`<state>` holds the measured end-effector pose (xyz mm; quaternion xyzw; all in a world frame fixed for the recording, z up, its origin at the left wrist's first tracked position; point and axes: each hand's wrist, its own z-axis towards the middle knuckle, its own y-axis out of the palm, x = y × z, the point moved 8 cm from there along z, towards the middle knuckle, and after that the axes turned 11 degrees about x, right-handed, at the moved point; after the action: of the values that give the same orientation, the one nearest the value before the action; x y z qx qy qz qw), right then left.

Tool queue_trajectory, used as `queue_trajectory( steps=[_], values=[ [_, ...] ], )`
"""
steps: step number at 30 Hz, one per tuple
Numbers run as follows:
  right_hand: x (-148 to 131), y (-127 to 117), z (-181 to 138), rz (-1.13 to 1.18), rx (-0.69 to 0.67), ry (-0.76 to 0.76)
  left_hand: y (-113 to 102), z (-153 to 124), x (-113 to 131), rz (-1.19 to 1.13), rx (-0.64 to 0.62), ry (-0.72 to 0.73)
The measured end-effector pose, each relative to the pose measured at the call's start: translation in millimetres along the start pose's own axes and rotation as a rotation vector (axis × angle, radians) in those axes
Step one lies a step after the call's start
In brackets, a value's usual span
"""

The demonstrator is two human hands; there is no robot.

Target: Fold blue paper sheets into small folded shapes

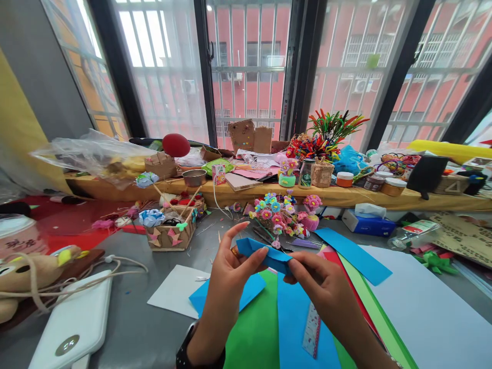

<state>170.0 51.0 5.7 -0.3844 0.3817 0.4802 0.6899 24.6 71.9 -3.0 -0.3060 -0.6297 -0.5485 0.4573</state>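
So the blue paper [265, 254] is pinched in a closed grip by left hand [226, 274] and right hand [321, 284] above the desk [154, 330]; looks only partly folded, more creasing probably left.

barred windows [246, 66] | grey wall [46, 66] | wooden ledge [269, 196] | daylight

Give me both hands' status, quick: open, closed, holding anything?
Left hand: closed, pinching the left end of the folded blue paper.
Right hand: closed, pinching the same paper's right end.
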Motion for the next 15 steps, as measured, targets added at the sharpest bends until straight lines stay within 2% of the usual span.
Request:
queue_trajectory(
  steps=[4, 10, 15],
  values=[
    [2.0, -5.9, 0.4, 0.066, 0.071, 0.061, 0.5, -3.3, 0.9, 0.007, 0.023, 0.026],
    [5.2, -1.8, -0.7, 0.161, -0.017, 0.129, 1.8, -6.7, 2.3, -0.039, 0.045, 0.051],
    [4.5, -4.7, 1.0, 0.154, -0.018, 0.114, 2.8, -9.5, 3.9, -0.049, 0.072, 0.090]
  ],
)
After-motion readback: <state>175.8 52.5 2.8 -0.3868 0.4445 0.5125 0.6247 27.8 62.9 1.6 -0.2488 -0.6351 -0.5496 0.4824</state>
